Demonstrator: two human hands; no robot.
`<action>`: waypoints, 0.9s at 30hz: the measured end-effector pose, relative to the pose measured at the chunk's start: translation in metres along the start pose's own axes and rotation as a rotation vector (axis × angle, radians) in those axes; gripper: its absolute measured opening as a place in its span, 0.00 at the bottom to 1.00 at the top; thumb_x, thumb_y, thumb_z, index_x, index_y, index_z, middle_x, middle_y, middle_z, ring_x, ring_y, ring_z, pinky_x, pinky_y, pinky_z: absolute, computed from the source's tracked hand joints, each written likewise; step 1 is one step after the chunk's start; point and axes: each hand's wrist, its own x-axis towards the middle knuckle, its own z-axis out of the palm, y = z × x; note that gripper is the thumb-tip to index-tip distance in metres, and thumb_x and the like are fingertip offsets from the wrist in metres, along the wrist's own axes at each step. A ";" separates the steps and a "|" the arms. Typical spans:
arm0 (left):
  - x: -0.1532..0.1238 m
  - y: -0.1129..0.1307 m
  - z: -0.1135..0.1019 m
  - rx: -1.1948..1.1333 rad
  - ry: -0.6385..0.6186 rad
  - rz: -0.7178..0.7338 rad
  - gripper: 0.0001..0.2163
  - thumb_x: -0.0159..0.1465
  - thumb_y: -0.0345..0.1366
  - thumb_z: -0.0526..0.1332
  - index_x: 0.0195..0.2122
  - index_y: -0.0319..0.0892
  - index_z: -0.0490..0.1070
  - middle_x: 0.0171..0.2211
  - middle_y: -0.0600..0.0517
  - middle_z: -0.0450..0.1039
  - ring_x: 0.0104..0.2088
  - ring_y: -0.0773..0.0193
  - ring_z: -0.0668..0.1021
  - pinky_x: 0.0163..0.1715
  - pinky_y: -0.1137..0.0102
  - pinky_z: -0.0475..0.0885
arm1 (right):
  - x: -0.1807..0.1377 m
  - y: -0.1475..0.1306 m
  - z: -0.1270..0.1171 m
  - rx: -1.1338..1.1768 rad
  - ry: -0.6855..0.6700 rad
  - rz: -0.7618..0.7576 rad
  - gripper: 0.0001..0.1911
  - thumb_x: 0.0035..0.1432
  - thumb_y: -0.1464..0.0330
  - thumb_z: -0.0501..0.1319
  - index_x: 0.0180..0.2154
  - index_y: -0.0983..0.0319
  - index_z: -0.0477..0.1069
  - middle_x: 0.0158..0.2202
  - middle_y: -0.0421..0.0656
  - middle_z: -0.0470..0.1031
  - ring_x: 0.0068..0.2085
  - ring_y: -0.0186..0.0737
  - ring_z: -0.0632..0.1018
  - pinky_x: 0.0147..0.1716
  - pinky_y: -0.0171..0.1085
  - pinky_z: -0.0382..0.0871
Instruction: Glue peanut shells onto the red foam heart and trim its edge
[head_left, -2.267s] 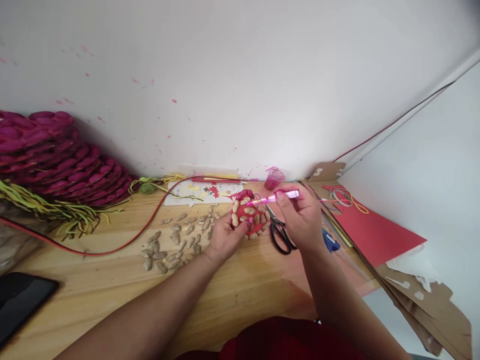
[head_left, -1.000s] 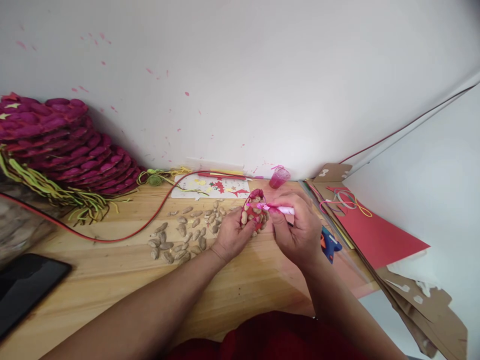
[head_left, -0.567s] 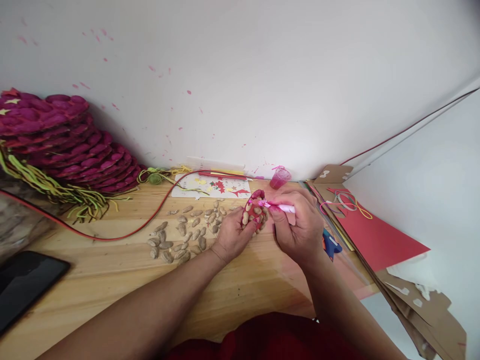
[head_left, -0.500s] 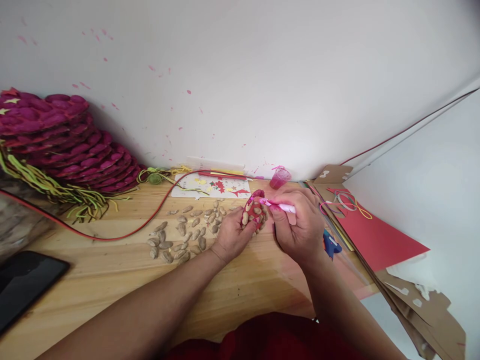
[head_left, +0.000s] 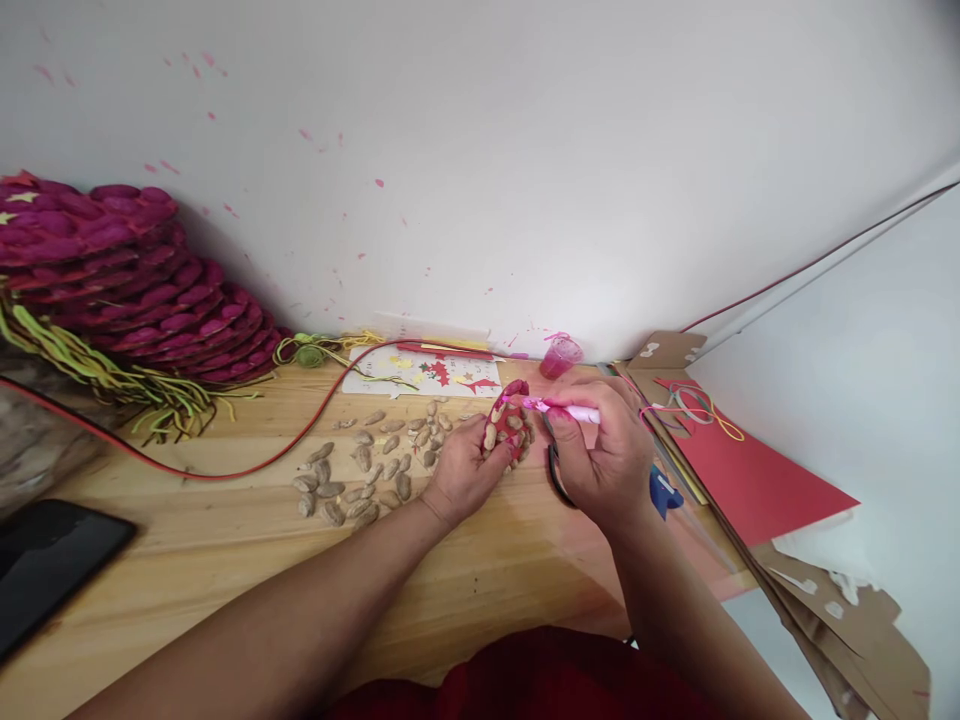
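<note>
My left hand (head_left: 466,462) grips a red ring with peanuts stuck around it, a peanut wreath (head_left: 493,432). Its upper peanuts are painted magenta, while the lower ones stay bare tan. In my right hand (head_left: 604,450) is a paintbrush (head_left: 579,411) with a pale, paint-smeared handle, pinched between thumb and fingers. The brush tip meets the upper part of the wreath. Pink stains mark the fingers of my right hand. Loose unpainted peanuts (head_left: 363,458) lie on the wooden table to the left of my left hand.
A pink-stained plastic cup (head_left: 561,355) stands by the wall. Magenta peanut wreaths (head_left: 142,290) are stacked at left, above a black phone (head_left: 64,560). A red cable (head_left: 300,440) crosses the table (head_left: 420,610). Red paper (head_left: 750,465) and cardboard (head_left: 862,610) lie at right.
My right hand has shifted slightly to the right with the paintbrush, its tip still at the wreath. A dark curved object shows more beside that hand. My left hand stays put.
</note>
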 end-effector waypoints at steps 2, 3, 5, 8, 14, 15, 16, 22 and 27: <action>0.000 0.001 0.000 0.005 0.000 -0.005 0.07 0.66 0.37 0.61 0.35 0.43 0.76 0.37 0.48 0.79 0.39 0.59 0.79 0.43 0.66 0.73 | -0.002 -0.002 0.000 0.019 -0.021 0.001 0.04 0.65 0.72 0.61 0.41 0.57 0.72 0.36 0.42 0.78 0.40 0.45 0.76 0.43 0.45 0.67; 0.000 0.002 0.000 0.005 -0.001 -0.007 0.07 0.66 0.38 0.60 0.34 0.43 0.76 0.37 0.49 0.79 0.38 0.59 0.79 0.43 0.66 0.73 | -0.003 -0.003 0.000 0.023 -0.035 -0.002 0.04 0.65 0.72 0.61 0.41 0.57 0.72 0.35 0.42 0.78 0.40 0.44 0.76 0.43 0.45 0.67; 0.000 0.004 -0.001 -0.008 -0.002 -0.011 0.08 0.66 0.38 0.60 0.33 0.43 0.76 0.35 0.50 0.79 0.37 0.60 0.79 0.42 0.67 0.73 | -0.005 -0.004 0.000 0.018 -0.053 -0.013 0.04 0.65 0.73 0.61 0.41 0.58 0.72 0.35 0.41 0.78 0.40 0.44 0.76 0.43 0.44 0.66; 0.001 0.005 -0.001 -0.039 -0.008 -0.013 0.08 0.66 0.38 0.60 0.32 0.43 0.75 0.33 0.50 0.78 0.37 0.60 0.79 0.42 0.67 0.73 | -0.008 -0.005 -0.001 0.010 -0.067 -0.017 0.05 0.65 0.73 0.61 0.41 0.58 0.73 0.35 0.41 0.78 0.41 0.44 0.76 0.44 0.44 0.66; 0.000 0.005 -0.001 -0.025 -0.003 -0.022 0.07 0.65 0.38 0.61 0.34 0.42 0.76 0.37 0.48 0.80 0.39 0.58 0.79 0.44 0.65 0.73 | -0.007 -0.003 0.000 0.008 -0.038 -0.007 0.05 0.64 0.74 0.61 0.41 0.58 0.72 0.36 0.42 0.78 0.41 0.43 0.76 0.44 0.44 0.67; 0.000 0.004 -0.001 -0.030 -0.004 -0.022 0.08 0.65 0.38 0.61 0.34 0.42 0.76 0.37 0.48 0.79 0.39 0.59 0.79 0.43 0.65 0.73 | -0.007 -0.003 0.001 0.008 -0.039 -0.005 0.05 0.64 0.74 0.61 0.41 0.58 0.72 0.36 0.42 0.78 0.41 0.44 0.76 0.44 0.44 0.67; 0.000 0.004 -0.001 -0.035 -0.006 -0.026 0.08 0.65 0.38 0.61 0.33 0.42 0.76 0.36 0.48 0.79 0.38 0.59 0.79 0.43 0.66 0.73 | -0.008 -0.003 0.001 0.011 -0.043 -0.005 0.05 0.64 0.74 0.61 0.41 0.58 0.72 0.36 0.42 0.78 0.41 0.44 0.76 0.44 0.44 0.67; -0.001 0.003 -0.001 -0.048 -0.009 -0.020 0.09 0.65 0.38 0.61 0.30 0.42 0.75 0.36 0.48 0.79 0.39 0.58 0.79 0.45 0.65 0.74 | -0.009 -0.003 0.000 0.030 -0.052 -0.012 0.05 0.64 0.74 0.61 0.41 0.58 0.72 0.36 0.42 0.78 0.41 0.44 0.76 0.44 0.44 0.67; 0.000 0.002 0.000 -0.051 -0.010 -0.006 0.08 0.66 0.37 0.60 0.31 0.42 0.75 0.37 0.47 0.80 0.38 0.59 0.79 0.44 0.64 0.73 | -0.007 -0.003 0.000 0.009 -0.053 -0.009 0.05 0.65 0.74 0.62 0.41 0.58 0.72 0.35 0.41 0.77 0.41 0.43 0.76 0.44 0.44 0.67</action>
